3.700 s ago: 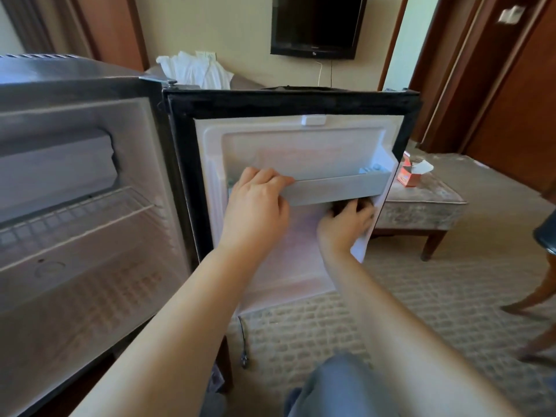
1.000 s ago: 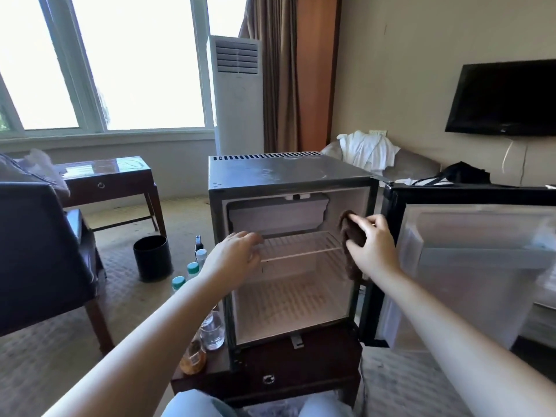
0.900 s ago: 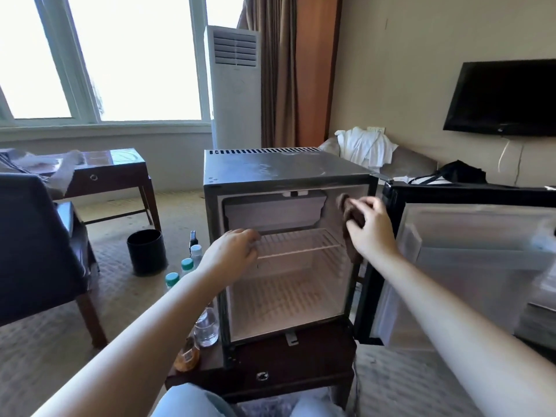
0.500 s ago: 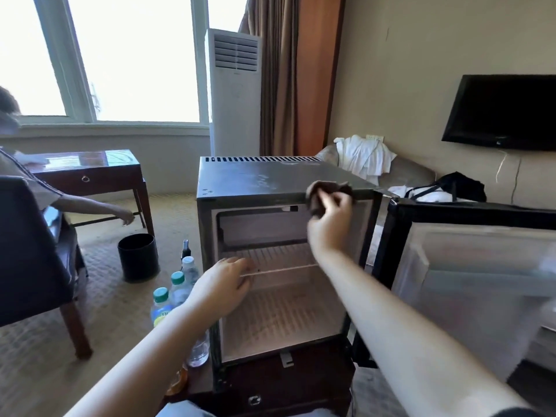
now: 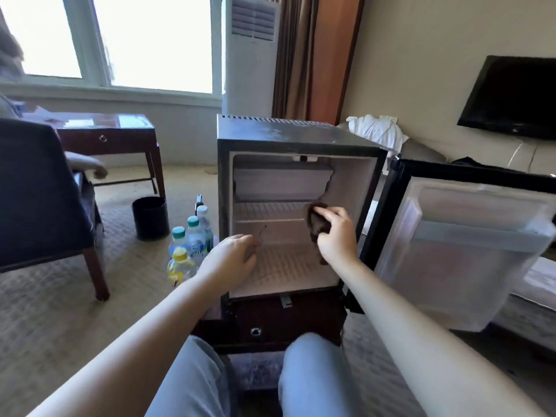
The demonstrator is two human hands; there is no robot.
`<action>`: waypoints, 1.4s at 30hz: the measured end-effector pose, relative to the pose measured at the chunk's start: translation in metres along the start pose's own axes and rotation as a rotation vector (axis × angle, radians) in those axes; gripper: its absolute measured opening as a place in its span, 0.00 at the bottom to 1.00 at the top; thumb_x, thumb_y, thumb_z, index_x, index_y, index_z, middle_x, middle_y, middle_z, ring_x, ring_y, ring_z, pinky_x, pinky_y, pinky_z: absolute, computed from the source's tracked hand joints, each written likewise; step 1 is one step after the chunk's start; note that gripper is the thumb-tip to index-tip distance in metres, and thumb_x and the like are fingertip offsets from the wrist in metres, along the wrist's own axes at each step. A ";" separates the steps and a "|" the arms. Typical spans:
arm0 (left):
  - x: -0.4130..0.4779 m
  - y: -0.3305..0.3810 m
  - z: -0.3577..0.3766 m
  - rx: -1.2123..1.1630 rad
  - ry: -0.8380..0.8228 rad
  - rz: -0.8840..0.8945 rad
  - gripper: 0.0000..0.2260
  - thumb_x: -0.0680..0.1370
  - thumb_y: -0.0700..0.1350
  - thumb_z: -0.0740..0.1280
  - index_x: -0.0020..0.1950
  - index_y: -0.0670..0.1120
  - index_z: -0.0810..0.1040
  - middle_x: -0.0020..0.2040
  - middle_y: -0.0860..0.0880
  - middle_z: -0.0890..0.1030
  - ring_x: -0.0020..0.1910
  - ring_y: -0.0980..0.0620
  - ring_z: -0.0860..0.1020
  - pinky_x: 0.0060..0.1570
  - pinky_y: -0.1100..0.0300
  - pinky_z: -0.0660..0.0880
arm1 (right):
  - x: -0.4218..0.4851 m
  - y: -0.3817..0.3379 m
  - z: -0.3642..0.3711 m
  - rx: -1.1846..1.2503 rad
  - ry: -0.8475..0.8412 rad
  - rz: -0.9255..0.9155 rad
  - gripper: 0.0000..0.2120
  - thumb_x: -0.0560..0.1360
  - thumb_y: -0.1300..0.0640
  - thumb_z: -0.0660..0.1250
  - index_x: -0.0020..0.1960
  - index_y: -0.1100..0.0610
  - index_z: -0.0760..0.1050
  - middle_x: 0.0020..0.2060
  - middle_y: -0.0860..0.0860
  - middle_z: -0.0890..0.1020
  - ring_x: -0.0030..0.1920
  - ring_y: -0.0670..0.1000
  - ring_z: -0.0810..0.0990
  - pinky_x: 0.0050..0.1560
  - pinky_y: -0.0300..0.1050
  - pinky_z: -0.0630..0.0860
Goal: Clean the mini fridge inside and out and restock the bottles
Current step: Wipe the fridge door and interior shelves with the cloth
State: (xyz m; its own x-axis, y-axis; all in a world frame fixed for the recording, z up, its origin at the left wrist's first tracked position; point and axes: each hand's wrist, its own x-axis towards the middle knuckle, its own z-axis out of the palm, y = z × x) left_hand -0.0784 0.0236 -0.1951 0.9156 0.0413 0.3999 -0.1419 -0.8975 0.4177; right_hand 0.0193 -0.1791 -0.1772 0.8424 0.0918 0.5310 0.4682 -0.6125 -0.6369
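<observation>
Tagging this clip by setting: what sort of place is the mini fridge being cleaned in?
Probably a hotel room: the mini fridge sits on a low dark wooden cabinet, and there is a wall-mounted TV and a tall standing air conditioner.

The fridge [image 5: 288, 136] sits on a stand [image 5: 270, 323] mid-room, its door [image 5: 469, 251] swung open to the right; a shelf [image 5: 270, 210] spans the inside; the right hand [image 5: 337, 236] holds a cloth [image 5: 317, 224] inside, at the shelf's right end; the left hand [image 5: 234, 257] is at the fridge's left front edge; bottles [image 5: 192, 239] stand just left of the fridge, a bin [image 5: 150, 218] behind them; a chair [image 5: 39, 191] is far left, a table [image 5: 111, 136] behind it; a TV [image 5: 511, 97] hangs on the right-hand wall.
</observation>
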 end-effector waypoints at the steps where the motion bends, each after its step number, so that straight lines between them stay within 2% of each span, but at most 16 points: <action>1: -0.008 0.000 0.005 0.004 -0.003 -0.016 0.13 0.76 0.43 0.63 0.59 0.45 0.78 0.55 0.49 0.79 0.56 0.48 0.76 0.53 0.55 0.73 | -0.010 0.004 -0.002 -0.008 -0.012 0.008 0.24 0.71 0.74 0.62 0.64 0.59 0.77 0.59 0.54 0.74 0.59 0.54 0.74 0.60 0.34 0.64; 7: -0.034 -0.017 0.045 0.034 -0.132 -0.111 0.09 0.76 0.43 0.63 0.52 0.40 0.77 0.50 0.45 0.79 0.52 0.44 0.77 0.48 0.54 0.73 | -0.041 0.038 0.011 -0.036 -0.099 0.013 0.28 0.68 0.75 0.60 0.64 0.57 0.77 0.58 0.52 0.74 0.59 0.54 0.74 0.57 0.32 0.63; 13: -0.034 -0.034 0.094 -0.038 -0.141 -0.194 0.12 0.76 0.42 0.63 0.59 0.47 0.78 0.55 0.51 0.79 0.56 0.50 0.77 0.54 0.59 0.73 | -0.057 0.086 0.057 -0.008 -0.238 0.138 0.30 0.67 0.75 0.58 0.64 0.54 0.75 0.59 0.51 0.74 0.59 0.54 0.75 0.56 0.32 0.64; 18: -0.017 -0.056 0.137 -0.092 -0.205 -0.310 0.12 0.76 0.43 0.65 0.60 0.47 0.78 0.55 0.51 0.79 0.55 0.51 0.77 0.54 0.63 0.70 | -0.069 0.117 0.108 0.113 -0.306 0.387 0.27 0.70 0.75 0.60 0.62 0.54 0.75 0.60 0.53 0.78 0.63 0.53 0.74 0.61 0.36 0.65; 22: 0.005 -0.071 0.172 -0.106 -0.268 -0.310 0.13 0.77 0.44 0.64 0.61 0.50 0.77 0.57 0.51 0.79 0.56 0.51 0.78 0.54 0.61 0.72 | -0.072 0.148 0.131 0.077 -0.340 0.399 0.27 0.67 0.75 0.62 0.61 0.53 0.75 0.58 0.50 0.79 0.61 0.51 0.76 0.60 0.32 0.63; 25: 0.022 -0.084 0.194 -0.120 -0.339 -0.290 0.13 0.78 0.45 0.64 0.63 0.50 0.76 0.60 0.53 0.78 0.57 0.53 0.77 0.56 0.61 0.72 | -0.060 0.167 0.135 0.126 -0.276 0.503 0.22 0.69 0.71 0.65 0.58 0.52 0.73 0.50 0.47 0.80 0.55 0.50 0.78 0.53 0.33 0.66; 28: 0.042 -0.090 0.213 -0.171 -0.376 -0.268 0.14 0.78 0.44 0.65 0.63 0.49 0.76 0.61 0.52 0.78 0.56 0.53 0.77 0.54 0.64 0.72 | -0.045 0.176 0.134 0.141 -0.171 0.513 0.17 0.72 0.65 0.69 0.55 0.50 0.72 0.46 0.44 0.78 0.50 0.47 0.76 0.52 0.36 0.68; 30: 0.058 -0.089 0.222 -0.196 -0.389 -0.230 0.14 0.79 0.44 0.64 0.64 0.49 0.75 0.62 0.52 0.77 0.57 0.54 0.76 0.52 0.67 0.69 | -0.037 0.186 0.136 0.094 -0.099 0.438 0.17 0.72 0.66 0.69 0.56 0.50 0.73 0.48 0.43 0.78 0.50 0.45 0.75 0.53 0.35 0.67; 34: 0.089 -0.086 0.240 -0.147 -0.443 -0.146 0.17 0.81 0.46 0.60 0.70 0.48 0.71 0.68 0.50 0.72 0.64 0.51 0.72 0.61 0.60 0.70 | -0.017 0.211 0.144 -0.055 0.112 0.218 0.21 0.68 0.74 0.63 0.57 0.57 0.77 0.57 0.51 0.78 0.60 0.49 0.76 0.60 0.32 0.67; 36: 0.097 -0.085 0.246 -0.116 -0.454 -0.126 0.18 0.81 0.46 0.59 0.71 0.48 0.69 0.68 0.50 0.71 0.65 0.51 0.70 0.62 0.58 0.70 | -0.005 0.227 0.151 -0.150 0.015 0.230 0.22 0.69 0.74 0.63 0.59 0.57 0.77 0.64 0.52 0.75 0.66 0.52 0.72 0.64 0.34 0.65; 39: 0.101 -0.082 0.250 -0.112 -0.450 -0.115 0.18 0.82 0.47 0.58 0.72 0.49 0.68 0.68 0.50 0.70 0.65 0.51 0.69 0.61 0.60 0.69 | -0.008 0.240 0.167 -0.448 -0.369 0.276 0.25 0.74 0.60 0.66 0.70 0.55 0.68 0.74 0.56 0.63 0.73 0.57 0.60 0.72 0.51 0.61; 41: 0.100 -0.080 0.250 -0.104 -0.468 -0.101 0.18 0.82 0.48 0.58 0.72 0.49 0.68 0.67 0.50 0.71 0.64 0.51 0.69 0.61 0.60 0.69 | -0.017 0.238 0.173 -0.432 -0.407 0.329 0.24 0.77 0.50 0.65 0.71 0.55 0.67 0.75 0.57 0.61 0.74 0.58 0.59 0.72 0.55 0.61; 42: 0.100 -0.080 0.250 -0.102 -0.478 -0.095 0.18 0.82 0.48 0.58 0.71 0.49 0.68 0.67 0.50 0.71 0.64 0.51 0.70 0.61 0.58 0.69 | -0.019 0.237 0.174 -0.397 -0.387 0.334 0.23 0.77 0.48 0.64 0.70 0.55 0.69 0.74 0.57 0.63 0.73 0.58 0.62 0.70 0.54 0.64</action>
State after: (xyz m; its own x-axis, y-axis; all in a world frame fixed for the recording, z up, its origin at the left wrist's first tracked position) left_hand 0.1186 -0.0106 -0.3927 0.9929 -0.1065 -0.0526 -0.0636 -0.8507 0.5218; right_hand 0.1603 -0.1895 -0.4356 0.9956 0.0772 0.0527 0.0925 -0.8940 -0.4384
